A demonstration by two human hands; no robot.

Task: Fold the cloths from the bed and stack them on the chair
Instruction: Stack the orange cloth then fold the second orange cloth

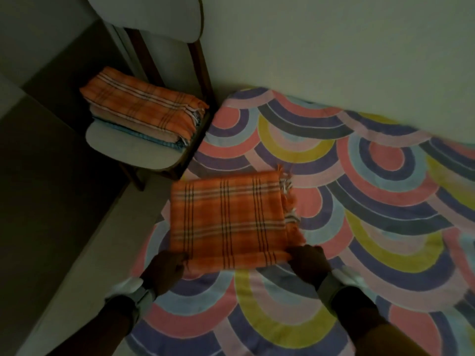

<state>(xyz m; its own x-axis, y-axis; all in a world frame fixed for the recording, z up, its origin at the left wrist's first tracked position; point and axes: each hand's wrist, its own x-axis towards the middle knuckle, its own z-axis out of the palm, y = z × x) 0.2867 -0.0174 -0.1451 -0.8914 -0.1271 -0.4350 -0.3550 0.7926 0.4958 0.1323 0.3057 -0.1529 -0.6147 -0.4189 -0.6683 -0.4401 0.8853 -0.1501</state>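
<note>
An orange checked cloth (228,219), folded into a rectangle with fringe along its right side, lies on the bed (359,201) near the bed's left edge. My left hand (167,271) grips its near left corner and my right hand (308,263) grips its near right corner. On the grey chair (133,150) beside the bed sits a stack of folded cloths (144,114), with an orange checked one on top and peach and blue ones under it.
The bed's cover has coloured arcs in pink, purple, yellow and blue. A pale wall runs behind the bed and chair. A dark floor strip (51,201) lies left of the bed, below the chair.
</note>
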